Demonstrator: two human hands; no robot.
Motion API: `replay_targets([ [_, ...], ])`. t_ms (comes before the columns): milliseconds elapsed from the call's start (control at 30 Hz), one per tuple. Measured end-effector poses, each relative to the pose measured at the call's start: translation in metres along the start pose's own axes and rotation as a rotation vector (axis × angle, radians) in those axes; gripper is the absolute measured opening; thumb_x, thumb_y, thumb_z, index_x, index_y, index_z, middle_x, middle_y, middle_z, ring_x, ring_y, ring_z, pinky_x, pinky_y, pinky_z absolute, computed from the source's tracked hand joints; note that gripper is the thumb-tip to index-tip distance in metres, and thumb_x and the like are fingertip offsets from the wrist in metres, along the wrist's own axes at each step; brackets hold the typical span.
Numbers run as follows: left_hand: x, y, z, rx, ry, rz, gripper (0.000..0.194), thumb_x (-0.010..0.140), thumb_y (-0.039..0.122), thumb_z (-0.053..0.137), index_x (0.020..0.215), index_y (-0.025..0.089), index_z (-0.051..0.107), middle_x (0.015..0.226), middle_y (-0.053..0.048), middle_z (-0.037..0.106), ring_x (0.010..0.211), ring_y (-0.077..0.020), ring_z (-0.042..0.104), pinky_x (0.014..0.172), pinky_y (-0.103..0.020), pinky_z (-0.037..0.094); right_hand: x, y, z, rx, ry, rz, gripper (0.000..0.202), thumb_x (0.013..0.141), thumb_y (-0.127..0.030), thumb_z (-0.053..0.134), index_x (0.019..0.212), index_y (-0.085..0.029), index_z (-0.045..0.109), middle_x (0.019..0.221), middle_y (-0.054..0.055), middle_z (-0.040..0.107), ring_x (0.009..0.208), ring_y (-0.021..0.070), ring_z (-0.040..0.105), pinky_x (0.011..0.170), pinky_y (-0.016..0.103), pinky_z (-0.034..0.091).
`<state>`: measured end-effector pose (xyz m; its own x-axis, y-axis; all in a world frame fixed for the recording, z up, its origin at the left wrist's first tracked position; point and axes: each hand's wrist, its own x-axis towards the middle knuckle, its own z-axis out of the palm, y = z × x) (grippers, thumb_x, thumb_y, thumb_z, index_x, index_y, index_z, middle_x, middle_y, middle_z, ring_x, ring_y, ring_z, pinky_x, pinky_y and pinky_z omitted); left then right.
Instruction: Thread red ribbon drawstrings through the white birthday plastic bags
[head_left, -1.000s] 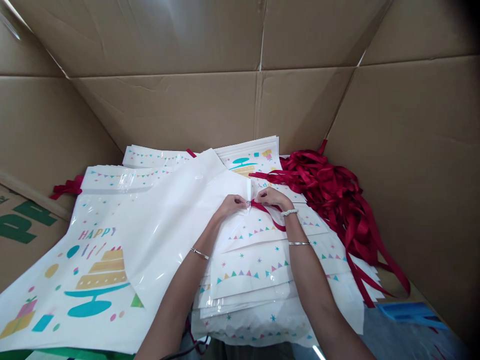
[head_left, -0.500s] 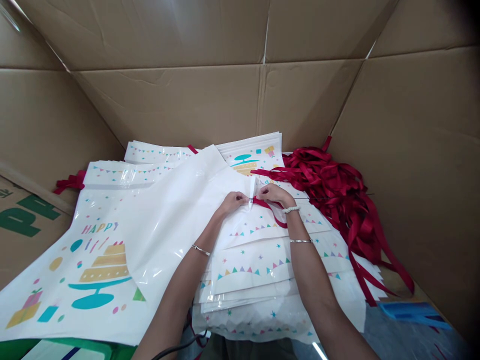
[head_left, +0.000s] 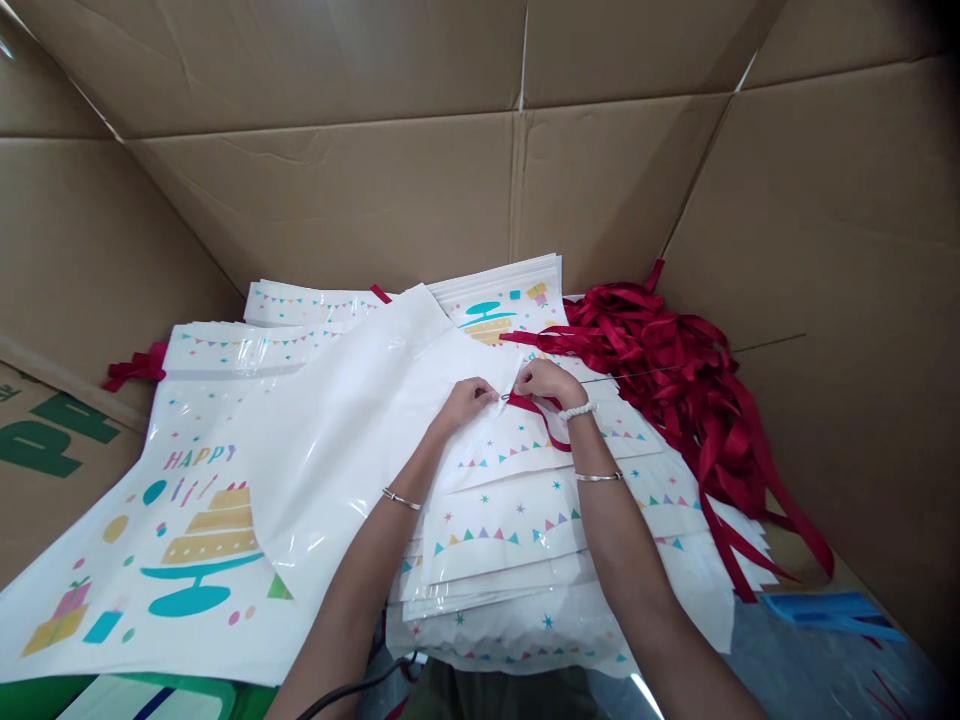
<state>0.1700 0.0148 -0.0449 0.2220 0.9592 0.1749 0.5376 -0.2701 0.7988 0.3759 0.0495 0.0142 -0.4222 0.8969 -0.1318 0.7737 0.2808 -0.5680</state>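
left hand (head_left: 466,398): fingers pressed together, pinching the top edge of the white bag (head_left: 337,440) near its corner, just left of the right hand.
right hand (head_left: 546,381): fingertips pinched on the end of a red ribbon (head_left: 541,412), right at the bag's edge; the two hands almost touch.
needle (head_left: 637,373): a thin wire-like rod runs from the right hand's fingertips out to the right, over the ribbons; its far end lies against the cardboard wall.
bag: lies flat, plain side up, across the middle, its top edge at the hands; it overlaps a stack of printed bags (head_left: 517,520) under the forearms.
ribbon: curves from the pinch down under the right wrist, lying on the stack.
ribbon pile (head_left: 675,390): a loose heap of red ribbons to the right of the hands, trailing toward the near right.
cake bag (head_left: 150,540): printed bag at near left, with "happy" and a cake.
wrists: thin bangles on both, a bead bracelet on the right.
walls (head_left: 337,190): brown cardboard all round.
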Motion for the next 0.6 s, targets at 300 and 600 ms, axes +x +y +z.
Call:
replay_targets([
  [300,-0.001,-0.003,0.003,0.007,0.034,-0.009,0.019,0.082,0.032,0.064,0.08,0.015,0.073,0.086,-0.005,0.07,0.076,-0.0172,0.059,0.071,-0.028,0.044,-0.003,-0.003,-0.005,-0.056,-0.004,0.027,0.012,0.069,-0.017,0.071,0.057,-0.015,0.072,0.059,0.004,0.067,0.058,0.0127,0.057,0.055,0.022,0.038],
  [600,-0.001,-0.003,0.002,-0.027,0.037,-0.026,0.02,0.081,0.033,0.066,0.08,0.015,0.074,0.085,-0.004,0.071,0.077,-0.017,0.06,0.072,-0.028,0.045,-0.008,-0.004,-0.013,-0.044,-0.097,0.048,0.016,0.079,-0.02,0.068,0.068,-0.009,0.074,0.067,0.007,0.07,0.059,0.0106,0.058,0.055,0.019,0.039],
])
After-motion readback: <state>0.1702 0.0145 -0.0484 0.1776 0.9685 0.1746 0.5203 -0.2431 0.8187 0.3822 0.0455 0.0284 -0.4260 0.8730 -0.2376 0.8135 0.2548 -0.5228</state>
